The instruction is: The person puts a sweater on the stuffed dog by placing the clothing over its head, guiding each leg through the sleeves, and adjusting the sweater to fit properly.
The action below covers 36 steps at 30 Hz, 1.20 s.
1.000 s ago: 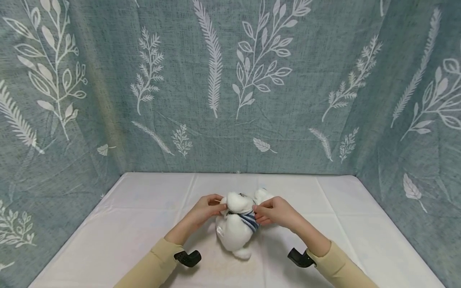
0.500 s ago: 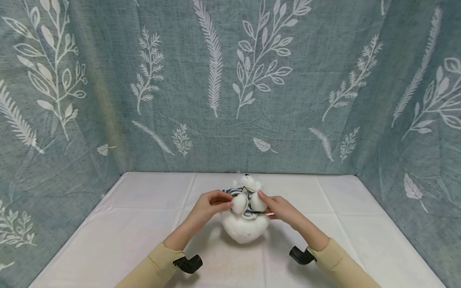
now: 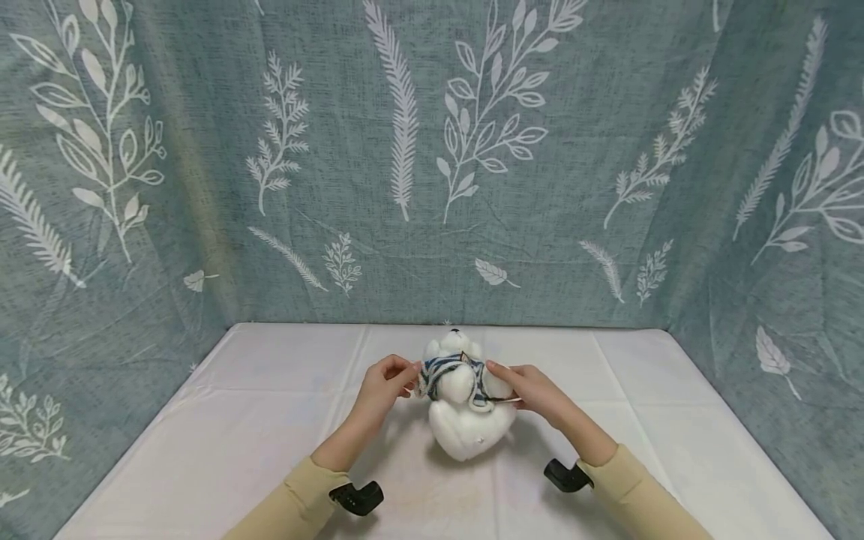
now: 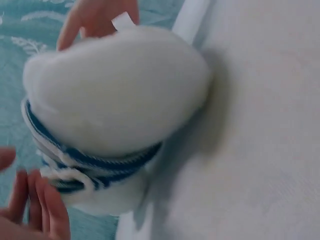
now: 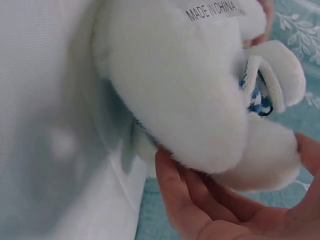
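A white plush bear (image 3: 470, 431) with a black nose is propped on the table, head away from me and round bottom toward me. Blue-and-white striped knit clothing (image 3: 442, 365) wraps its middle. My right hand (image 3: 529, 386) grips the bear's right-hand side; in the right wrist view its fingers (image 5: 185, 195) lie under a white limb (image 5: 265, 155), thumb on the other side. My left hand (image 3: 386, 386) is at the left edge of the knit, fingertips touching or very near it. In the left wrist view, thumb and fingers (image 4: 42, 205) stand apart beside a white knit loop (image 4: 75, 175).
A white cloth covers the table (image 3: 283, 420). Blue-green curtains (image 3: 432, 165) with white leaf prints hang behind and at both sides. Black wrist-worn devices (image 3: 358, 499) jut inward under both wrists. A printed label (image 5: 215, 11) shows on the bear.
The bear has turned from lying sideways to head-away, bottom toward me. In the last half second my left hand moved off the white limb leftward to the knit edge; the bear shifted slightly right.
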{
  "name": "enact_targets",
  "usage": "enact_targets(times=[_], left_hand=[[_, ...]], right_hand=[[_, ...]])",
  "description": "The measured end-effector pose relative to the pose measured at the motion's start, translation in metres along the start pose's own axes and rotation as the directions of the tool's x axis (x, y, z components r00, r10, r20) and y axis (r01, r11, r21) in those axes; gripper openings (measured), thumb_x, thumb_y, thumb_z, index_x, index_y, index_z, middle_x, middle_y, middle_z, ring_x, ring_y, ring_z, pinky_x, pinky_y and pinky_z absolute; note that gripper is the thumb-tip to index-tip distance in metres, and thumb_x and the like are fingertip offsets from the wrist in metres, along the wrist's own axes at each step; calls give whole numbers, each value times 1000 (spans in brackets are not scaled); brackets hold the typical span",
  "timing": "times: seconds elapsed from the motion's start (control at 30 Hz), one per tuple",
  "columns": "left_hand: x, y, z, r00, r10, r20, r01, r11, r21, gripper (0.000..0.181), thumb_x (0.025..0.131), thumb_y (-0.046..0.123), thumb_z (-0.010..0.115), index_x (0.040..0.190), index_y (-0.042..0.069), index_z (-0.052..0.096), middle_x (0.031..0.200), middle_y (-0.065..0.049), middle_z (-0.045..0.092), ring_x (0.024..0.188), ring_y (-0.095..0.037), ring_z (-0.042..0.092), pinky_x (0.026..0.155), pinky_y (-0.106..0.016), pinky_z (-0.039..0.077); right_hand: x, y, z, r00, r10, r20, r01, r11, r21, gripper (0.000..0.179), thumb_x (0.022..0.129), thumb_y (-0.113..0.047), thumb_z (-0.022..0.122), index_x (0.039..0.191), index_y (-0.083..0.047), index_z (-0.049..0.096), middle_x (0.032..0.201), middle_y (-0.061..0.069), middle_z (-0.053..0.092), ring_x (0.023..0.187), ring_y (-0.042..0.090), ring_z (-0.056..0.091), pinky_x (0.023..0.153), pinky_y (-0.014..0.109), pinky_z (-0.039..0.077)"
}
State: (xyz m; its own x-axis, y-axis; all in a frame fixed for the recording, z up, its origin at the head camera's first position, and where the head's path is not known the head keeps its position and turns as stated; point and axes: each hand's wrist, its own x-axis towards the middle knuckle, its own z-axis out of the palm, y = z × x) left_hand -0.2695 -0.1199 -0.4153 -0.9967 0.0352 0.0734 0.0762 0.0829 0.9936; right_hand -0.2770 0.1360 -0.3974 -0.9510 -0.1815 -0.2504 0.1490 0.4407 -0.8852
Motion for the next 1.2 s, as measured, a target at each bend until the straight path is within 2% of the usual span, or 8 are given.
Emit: enact_targets(times=[0.13,0.33,0.63,0.77,0.9,0.97,1.07,1.2], left_hand=[[3,-8,0,997,-38,-64,40,999,36,25,91,21,64,102,-1,60,90,-5,62,79,-16,56,71,-29,51],[5,-15,4,989,-61,135,61,998,4,18,92,17,61,91,0,57,87,-4,58,82,-14,58,83,-38,53],[2,-11,3,976,-58,212,72,996,-60,17,93,18,61,83,5,55,83,1,57,74,-13,60,83,-41,52],[-2,-7,0,965,-58,256,79,994,-72,20,93,19,60,93,-1,61,85,2,60,76,-12,61,82,-36,52],[-6,-2,0,954,-64,292,90,993,-78,32,94,23,60,106,-7,62,90,2,64,79,-9,62,82,-29,50],[-7,-1,1,950,-61,305,93,992,-90,38,95,25,58,111,-10,60,91,1,64,80,-9,62,82,-28,51],[-6,-2,3,947,-47,317,87,990,-114,43,96,25,56,115,-13,57,92,-2,66,82,-10,64,83,-29,52],[-3,-4,6,945,-29,325,66,992,-104,45,97,23,54,121,-14,54,94,-5,67,85,-12,65,85,-31,53]], right_hand=[[0,1,-1,1000,-13,5,13,1000,28,65,89,-54,55,123,1,59,101,6,63,87,12,59,76,29,51],[3,3,-3,997,-64,36,61,994,88,55,92,-44,55,124,1,60,110,7,64,90,9,58,77,27,50],[17,12,-6,981,-113,161,78,975,207,41,95,-33,52,113,3,59,92,-2,58,81,6,55,75,23,47],[27,15,-7,956,-147,254,73,957,281,53,99,-35,45,132,7,46,116,6,57,98,9,59,87,28,48],[35,15,-4,947,-145,285,53,951,306,65,101,-44,36,144,4,28,143,21,37,124,28,49,105,41,38],[36,15,-2,966,-120,230,49,955,291,70,100,-48,35,147,4,23,148,24,30,132,36,40,109,47,33],[33,11,0,994,-110,25,106,984,143,73,99,-53,34,145,3,31,146,25,35,132,39,40,107,49,36],[26,3,-3,946,-204,-254,177,976,-126,62,98,-52,38,134,-3,50,133,19,54,123,36,50,99,49,42]])
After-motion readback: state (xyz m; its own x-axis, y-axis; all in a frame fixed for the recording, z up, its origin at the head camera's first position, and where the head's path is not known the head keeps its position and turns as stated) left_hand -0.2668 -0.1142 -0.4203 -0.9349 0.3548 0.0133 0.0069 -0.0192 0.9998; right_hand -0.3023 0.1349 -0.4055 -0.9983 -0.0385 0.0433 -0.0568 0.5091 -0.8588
